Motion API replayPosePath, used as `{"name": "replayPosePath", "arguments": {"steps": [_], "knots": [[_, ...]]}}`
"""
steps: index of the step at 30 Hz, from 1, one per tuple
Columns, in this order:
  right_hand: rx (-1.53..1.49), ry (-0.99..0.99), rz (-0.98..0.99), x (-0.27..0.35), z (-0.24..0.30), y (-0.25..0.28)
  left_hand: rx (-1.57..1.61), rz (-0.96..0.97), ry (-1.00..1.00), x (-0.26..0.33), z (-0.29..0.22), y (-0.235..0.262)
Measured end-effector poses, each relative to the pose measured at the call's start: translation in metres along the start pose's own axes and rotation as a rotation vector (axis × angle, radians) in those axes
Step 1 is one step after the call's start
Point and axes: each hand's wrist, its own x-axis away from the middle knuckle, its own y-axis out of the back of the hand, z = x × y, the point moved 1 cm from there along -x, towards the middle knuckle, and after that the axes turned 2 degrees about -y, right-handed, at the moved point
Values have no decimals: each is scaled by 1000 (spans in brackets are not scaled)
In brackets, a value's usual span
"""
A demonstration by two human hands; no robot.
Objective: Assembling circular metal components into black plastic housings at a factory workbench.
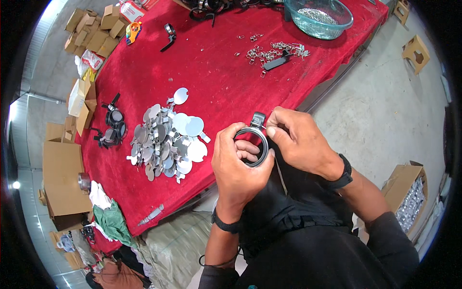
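Observation:
My left hand (237,168) is wrapped round a black ring-shaped part (265,144), holding it upright off the table's near edge, over my lap. A black clip-like piece (258,119) sticks up from the ring's top. Beside this clip, my right hand (305,142) has thumb and forefinger pinched together; whatever lies between them is too small to make out. To the left of my hands, a heap of round, tabbed metal discs (166,144) lies on the red-covered table (211,82). A thin pale cord or strip (281,178) shows against my black clothing below the hands.
Small metal clips (260,54) lie scattered farther back with a black-handled tool (276,62). A teal basin (317,29) holds more metal pieces. Black goggle-like parts (114,126) lie left of the discs. Cardboard boxes (65,173) line the left; an open box (409,202) stands right.

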Motion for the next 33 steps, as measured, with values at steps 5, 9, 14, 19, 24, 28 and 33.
{"name": "replayPosePath", "arguments": {"steps": [5,9,14,19,24,28,33], "knots": [[457,391,-69,-11,7,4,-6,-19,63,1,6,-1],[332,272,48,-14,-1,2,-175,-39,-45,2,8,5],[-226,-274,317,-22,-13,4,-265,-21,-192,-4,9,14],[93,-7,240,-18,-8,0,-240,9,-122,-2,9,20],[455,437,116,-13,-1,-3,-231,39,-40,3,6,24],[27,-118,285,-13,-2,-4,-304,-32,-163,7,7,20],[-277,-367,345,-15,-9,-9,-323,-40,-215,5,9,20]]}}
